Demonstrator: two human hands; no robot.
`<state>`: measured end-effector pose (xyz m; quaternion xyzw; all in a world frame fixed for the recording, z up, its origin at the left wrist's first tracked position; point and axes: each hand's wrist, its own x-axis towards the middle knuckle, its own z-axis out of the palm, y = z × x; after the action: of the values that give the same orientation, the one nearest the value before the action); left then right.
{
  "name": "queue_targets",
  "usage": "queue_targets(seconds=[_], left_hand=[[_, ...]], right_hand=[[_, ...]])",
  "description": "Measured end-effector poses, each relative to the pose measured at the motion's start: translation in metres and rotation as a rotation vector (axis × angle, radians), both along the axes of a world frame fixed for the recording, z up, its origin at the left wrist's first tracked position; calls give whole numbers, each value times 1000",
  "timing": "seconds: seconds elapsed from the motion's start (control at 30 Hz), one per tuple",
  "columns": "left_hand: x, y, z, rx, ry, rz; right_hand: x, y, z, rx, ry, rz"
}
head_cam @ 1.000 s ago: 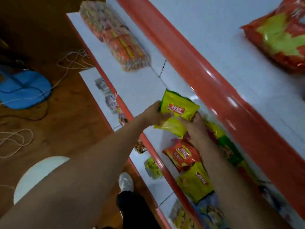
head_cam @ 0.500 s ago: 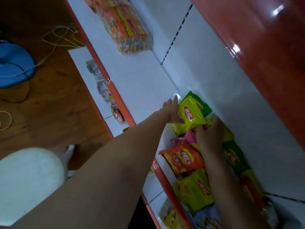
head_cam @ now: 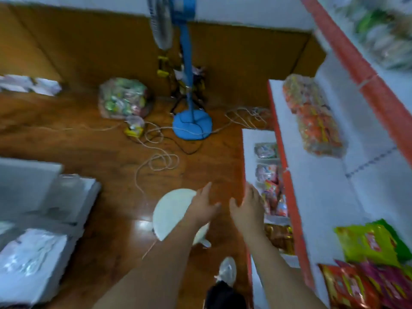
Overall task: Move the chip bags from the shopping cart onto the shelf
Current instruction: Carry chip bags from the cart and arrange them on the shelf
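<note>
Wooden floor (head_cam: 93,148) fills the middle of the frame, with white shelves edged in red along the right side. Both hands hang over it at lower centre, empty. The left hand (head_cam: 201,208) has its grip released, fingers spread, over a white round stool (head_cam: 171,212). The right hand (head_cam: 248,210) is just beside it, grip also released, fingers loose, next to the red edge of the lower shelf (head_cam: 247,139).

Chip bags (head_cam: 370,264) lie at lower right on the middle shelf (head_cam: 316,175): a green one on top, red and pink ones below it, well apart from both hands. An orange multipack (head_cam: 312,114) lies farther up the same shelf, in the upper right. Small packets (head_cam: 267,170) sit on the lower shelf.

A shoe (head_cam: 227,270) shows at bottom centre. A blue fan (head_cam: 189,90) stands at top centre, cords (head_cam: 160,152) looping around its base, a clear bag of goods (head_cam: 124,99) to its left. Blurred white boxes (head_cam: 35,219) fill the lower left.
</note>
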<state>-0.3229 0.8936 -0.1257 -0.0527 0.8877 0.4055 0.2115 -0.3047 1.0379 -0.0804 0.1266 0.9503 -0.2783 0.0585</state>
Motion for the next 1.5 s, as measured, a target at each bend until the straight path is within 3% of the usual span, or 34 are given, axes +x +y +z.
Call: queue_targets(seconds=[0.2, 0.4, 0.57, 0.73, 1.0, 1.5], left_hand=[[147, -245, 56, -5, 91, 442], [363, -441, 104, -82, 127, 810], [522, -548, 125, -169, 66, 1060], [622, -598, 114, -199, -33, 1297], [656, -669, 63, -119, -163, 1411], [605, -866, -91, 41, -365, 1507]], right_hand=[[88, -243, 42, -16, 40, 505], [238, -461, 63, -15, 14, 925], [343, -589, 73, 9, -28, 1252], [408, -669, 66, 15, -89, 1486], [431, -771, 4, 68, -250, 1617], [398, -1000, -137, 351, -392, 1797]])
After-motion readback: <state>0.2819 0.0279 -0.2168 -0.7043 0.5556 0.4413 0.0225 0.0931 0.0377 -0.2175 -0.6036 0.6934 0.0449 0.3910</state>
